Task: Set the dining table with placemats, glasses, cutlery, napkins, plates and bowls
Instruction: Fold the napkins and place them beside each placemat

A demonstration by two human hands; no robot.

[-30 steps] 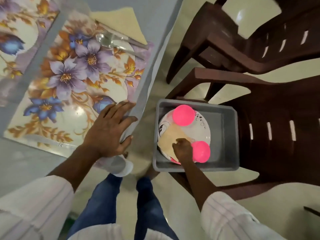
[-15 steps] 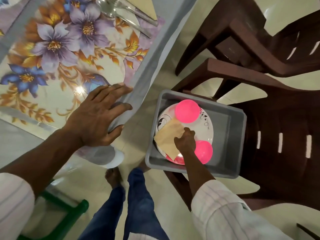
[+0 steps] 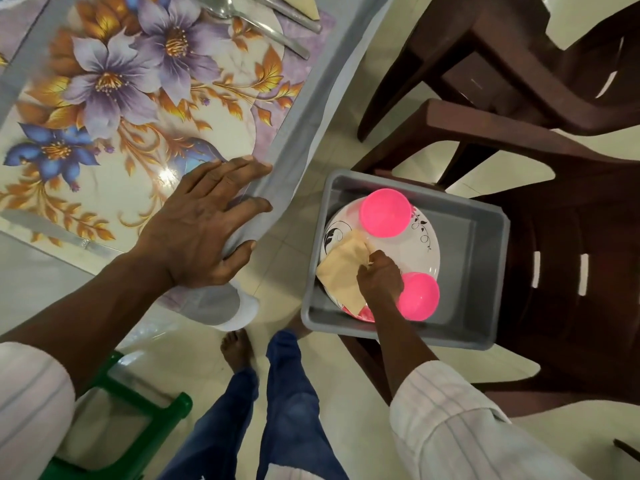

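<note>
Napkin (image 3: pixel 341 270) lay folded on the plate (image 3: pixel 420 252) inside the grey tub (image 3: pixel 485 271), under the right hand (image 3: pixel 381 280), whose curled fingers pinched its edge; its long axis seemed to run along the tub wall nearer the left hand (image 3: pixel 201 230). That left hand lay spread flat, holding nothing, on the floral placemat (image 3: pixel 121 98) at the worktop (image 3: pixel 304 109) edge, so we judged the carry would go leftward. We read no writing anywhere.
</note>
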